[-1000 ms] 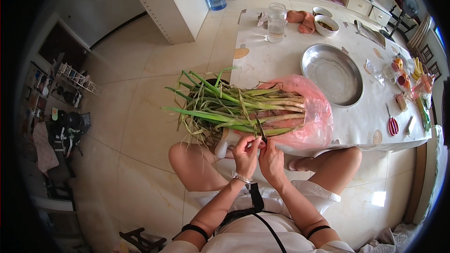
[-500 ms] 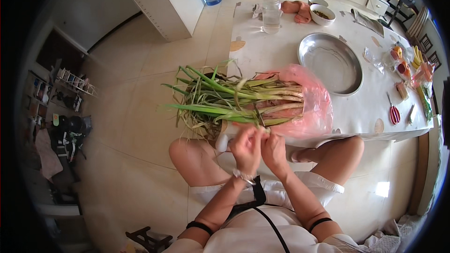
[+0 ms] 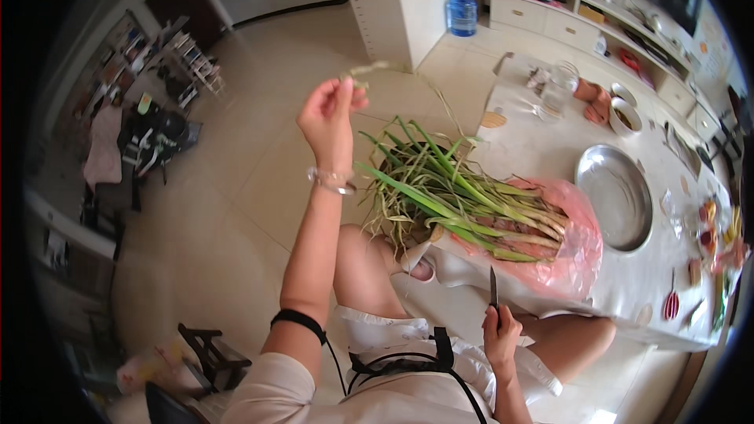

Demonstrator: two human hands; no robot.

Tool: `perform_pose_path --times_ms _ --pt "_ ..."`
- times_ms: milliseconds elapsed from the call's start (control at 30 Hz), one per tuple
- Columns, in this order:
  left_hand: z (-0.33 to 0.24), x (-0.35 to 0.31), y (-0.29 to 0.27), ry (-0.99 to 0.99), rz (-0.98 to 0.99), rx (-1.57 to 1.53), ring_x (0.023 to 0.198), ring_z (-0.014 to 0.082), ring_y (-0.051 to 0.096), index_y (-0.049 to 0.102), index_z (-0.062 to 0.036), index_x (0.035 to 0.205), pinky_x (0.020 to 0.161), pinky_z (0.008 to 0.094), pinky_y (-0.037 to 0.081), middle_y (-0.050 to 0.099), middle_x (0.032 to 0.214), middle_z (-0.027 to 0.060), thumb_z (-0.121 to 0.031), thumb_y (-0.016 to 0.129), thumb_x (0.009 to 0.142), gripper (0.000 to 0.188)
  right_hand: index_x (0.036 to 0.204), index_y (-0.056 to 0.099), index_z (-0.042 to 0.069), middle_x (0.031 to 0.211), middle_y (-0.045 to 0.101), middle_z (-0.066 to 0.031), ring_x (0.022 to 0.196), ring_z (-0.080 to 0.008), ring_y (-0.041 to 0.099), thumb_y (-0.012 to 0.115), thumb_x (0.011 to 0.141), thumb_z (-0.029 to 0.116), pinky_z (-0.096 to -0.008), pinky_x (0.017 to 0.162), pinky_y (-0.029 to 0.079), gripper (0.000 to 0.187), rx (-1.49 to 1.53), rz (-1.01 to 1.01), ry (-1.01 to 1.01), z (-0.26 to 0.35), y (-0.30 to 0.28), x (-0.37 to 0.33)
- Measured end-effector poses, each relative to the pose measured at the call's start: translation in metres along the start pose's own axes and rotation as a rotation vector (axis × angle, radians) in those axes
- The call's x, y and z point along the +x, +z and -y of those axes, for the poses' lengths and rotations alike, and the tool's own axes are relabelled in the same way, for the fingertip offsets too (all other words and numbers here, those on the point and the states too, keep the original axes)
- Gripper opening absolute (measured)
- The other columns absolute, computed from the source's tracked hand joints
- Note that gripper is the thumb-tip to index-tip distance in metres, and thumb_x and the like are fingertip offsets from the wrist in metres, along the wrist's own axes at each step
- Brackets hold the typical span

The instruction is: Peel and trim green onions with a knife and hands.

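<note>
Med-bright, soft indoor light overall; white glare patch on floor (image 3: 605,414), approx. 4–5 o'clock. Basin (image 3: 616,198) at 3 shines, pink bag (image 3: 585,255) nr 4 has sheen. Clutter (image 3: 133,137) at 9–10 dim, hazy. Leaf wisp (image 3: 371,68) at 12 blurred, L hand (image 3: 330,122) at 11 softish. Fisheye: blk vignette all round, str. lines bowed nr rim.

Pale table (image 3: 538,145), round metal basin (image 3: 614,198), pink bag (image 3: 583,255), clear jar (image 3: 558,93)
</note>
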State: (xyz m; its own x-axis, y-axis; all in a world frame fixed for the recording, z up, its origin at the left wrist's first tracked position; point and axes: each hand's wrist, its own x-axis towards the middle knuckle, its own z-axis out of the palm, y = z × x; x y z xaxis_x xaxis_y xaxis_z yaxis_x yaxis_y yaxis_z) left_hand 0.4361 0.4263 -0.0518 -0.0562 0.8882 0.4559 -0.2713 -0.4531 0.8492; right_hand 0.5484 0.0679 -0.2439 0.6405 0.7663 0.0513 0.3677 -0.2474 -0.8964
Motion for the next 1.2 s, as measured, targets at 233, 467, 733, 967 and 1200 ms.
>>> perform_pose_path --times_ms 233,467,733,967,1200 --pt "0.003 0.068 -0.056 0.207 -0.133 0.033 0.077 0.0178 0.066 0.062 0.0051 0.095 0.067 0.0291 0.057 0.065 0.089 0.0106 -0.005 0.064 0.088 0.012 0.078 0.058 0.000 0.053 0.056 -0.0094 0.047 -0.0174 0.056 0.052 0.093 0.014 -0.0306 0.047 0.043 0.022 -0.021 0.015 0.132 -0.020 -0.007 -0.007" --pt "0.098 0.085 -0.110 0.161 -0.041 0.528 0.064 0.0130 0.064 0.066 0.0015 0.083 0.058 0.0261 0.053 0.065 0.068 0.0062 -0.005 0.068 0.082 0.007 0.069 0.053 0.000 0.049 0.054 -0.0081 0.041 -0.0156 0.053 0.052 0.093 0.016 -0.0306 0.041 0.040 0.030 -0.059 0.001 0.150 -0.015 0.001 0.001" --pt "0.201 0.054 -0.116 0.051 0.232 0.812 0.065 0.0126 0.064 0.068 -0.0009 0.083 0.061 0.0256 0.052 0.067 0.072 0.0080 -0.009 0.068 0.082 0.008 0.066 0.049 0.003 0.046 0.046 -0.0003 0.037 -0.0060 0.040 0.050 0.096 0.017 -0.0238 0.035 0.027 0.033 0.016 -0.019 0.082 -0.003 0.015 -0.001" --pt "0.272 0.024 -0.114 -0.395 0.204 0.475 0.079 0.0181 0.066 0.069 -0.0018 0.085 0.074 0.0307 0.052 0.070 0.087 0.0114 -0.015 0.069 0.080 0.014 0.068 0.052 0.002 0.047 0.046 0.0015 0.038 -0.0046 0.040 0.049 0.096 0.016 -0.0220 0.035 0.027 0.031 0.064 0.014 0.178 -0.001 0.016 0.002" --pt "0.303 -0.020 -0.117 -0.569 0.871 1.222 0.088 0.0321 0.066 0.067 0.0029 0.092 0.077 0.0378 0.053 0.067 0.096 0.0204 -0.015 0.064 0.081 0.021 0.070 0.051 0.002 0.049 0.046 0.0013 0.038 -0.0041 0.039 0.049 0.096 0.014 -0.0212 0.035 0.027 0.029 0.116 0.038 0.216 -0.005 0.024 0.005"
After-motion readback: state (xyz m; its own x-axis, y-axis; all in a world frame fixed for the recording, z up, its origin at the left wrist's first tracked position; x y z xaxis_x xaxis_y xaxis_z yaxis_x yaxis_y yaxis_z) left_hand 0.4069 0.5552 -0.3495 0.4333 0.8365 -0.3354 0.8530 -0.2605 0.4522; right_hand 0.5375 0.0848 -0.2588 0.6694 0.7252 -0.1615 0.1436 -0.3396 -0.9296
